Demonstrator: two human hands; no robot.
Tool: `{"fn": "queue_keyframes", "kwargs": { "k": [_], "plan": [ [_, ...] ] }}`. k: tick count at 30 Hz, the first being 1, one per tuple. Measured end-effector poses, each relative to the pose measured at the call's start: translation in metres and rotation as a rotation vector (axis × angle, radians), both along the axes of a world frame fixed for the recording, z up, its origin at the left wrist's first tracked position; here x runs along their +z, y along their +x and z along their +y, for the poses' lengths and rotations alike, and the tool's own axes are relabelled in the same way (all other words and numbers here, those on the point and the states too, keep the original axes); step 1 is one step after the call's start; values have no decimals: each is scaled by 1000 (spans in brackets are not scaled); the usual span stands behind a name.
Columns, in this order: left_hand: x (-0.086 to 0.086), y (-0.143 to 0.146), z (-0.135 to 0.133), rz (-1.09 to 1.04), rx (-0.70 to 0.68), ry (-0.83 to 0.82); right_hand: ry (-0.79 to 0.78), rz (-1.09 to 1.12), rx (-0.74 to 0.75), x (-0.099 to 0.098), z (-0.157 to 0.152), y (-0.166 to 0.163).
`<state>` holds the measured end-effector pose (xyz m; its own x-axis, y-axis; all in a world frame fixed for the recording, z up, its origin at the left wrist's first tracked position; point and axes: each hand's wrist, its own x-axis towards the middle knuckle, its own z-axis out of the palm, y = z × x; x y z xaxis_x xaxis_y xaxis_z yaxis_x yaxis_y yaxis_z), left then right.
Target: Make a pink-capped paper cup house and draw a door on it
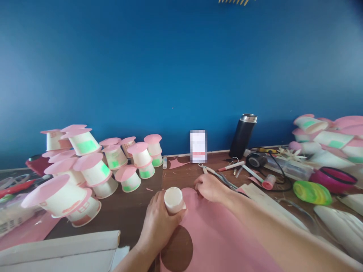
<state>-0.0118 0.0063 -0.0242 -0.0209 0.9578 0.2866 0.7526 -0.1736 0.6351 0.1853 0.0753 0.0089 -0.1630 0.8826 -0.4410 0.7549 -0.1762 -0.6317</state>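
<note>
My left hand (157,223) is wrapped round a white paper cup (173,199) standing upside down on a pink paper sheet (215,241). The sheet has a round hole (177,250) cut out near my left wrist. My right hand (209,187) rests on the far edge of the pink sheet with its fingers curled together; what they pinch, if anything, is hidden. Scissors (219,175) lie just beyond my right hand.
A heap of white cups with pink round tops (82,170) fills the left of the brown table; more lie at the far right (326,136). A black flask (243,136), markers, tape, a green lid (312,192) and a magenta bowl (334,180) stand on the right. A cardboard box (59,251) sits at front left.
</note>
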Motion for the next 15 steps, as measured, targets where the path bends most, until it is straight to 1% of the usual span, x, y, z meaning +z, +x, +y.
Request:
{"fn": "queue_keyframes", "kwargs": {
  "k": [6,12,15],
  "plan": [
    [0,0,0,-10,-5,2,1,-11,19,7,3,-5],
    [-1,0,-1,-14,2,15,4,-10,-13,0,5,-3],
    [-2,0,-1,-5,4,26,76,-13,-44,-3,6,-4]
  ]
}}
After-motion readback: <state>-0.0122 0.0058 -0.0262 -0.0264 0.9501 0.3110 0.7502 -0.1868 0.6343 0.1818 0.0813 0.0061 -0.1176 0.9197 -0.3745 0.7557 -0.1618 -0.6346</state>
